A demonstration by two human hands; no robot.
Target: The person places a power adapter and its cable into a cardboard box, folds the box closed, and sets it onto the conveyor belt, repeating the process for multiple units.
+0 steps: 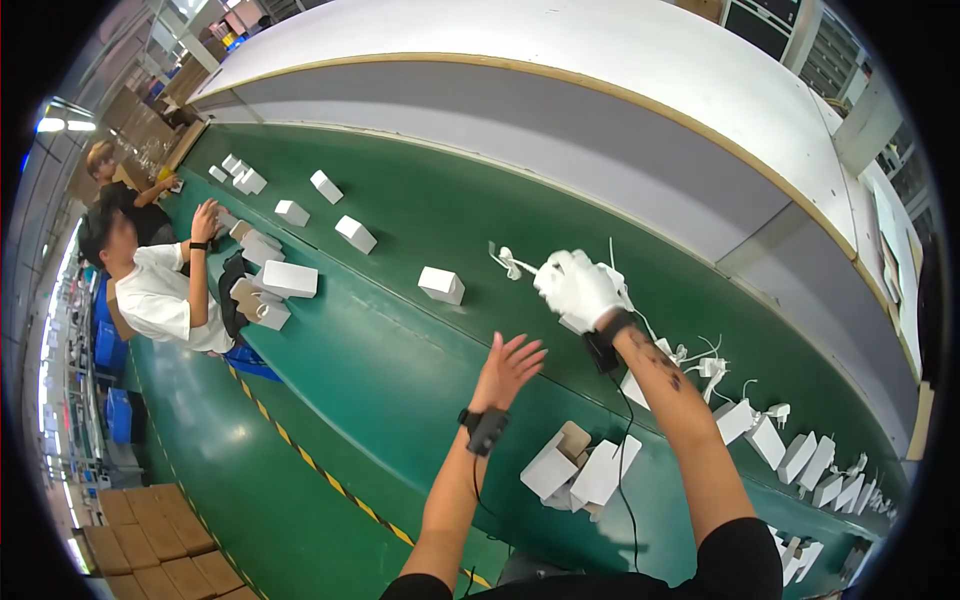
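Gloved right hand (578, 288) perhaps grips charger (507, 262).

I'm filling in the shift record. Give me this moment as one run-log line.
left hand: bare, open, empty | right hand: gloved, on white cable | green belt: small white box nearby

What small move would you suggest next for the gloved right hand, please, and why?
Probably lower the right hand toward the white box on the belt. Its grip is shut on a white cabled part, that box lies nearest, and the bare left hand hovers open, free to steady it.
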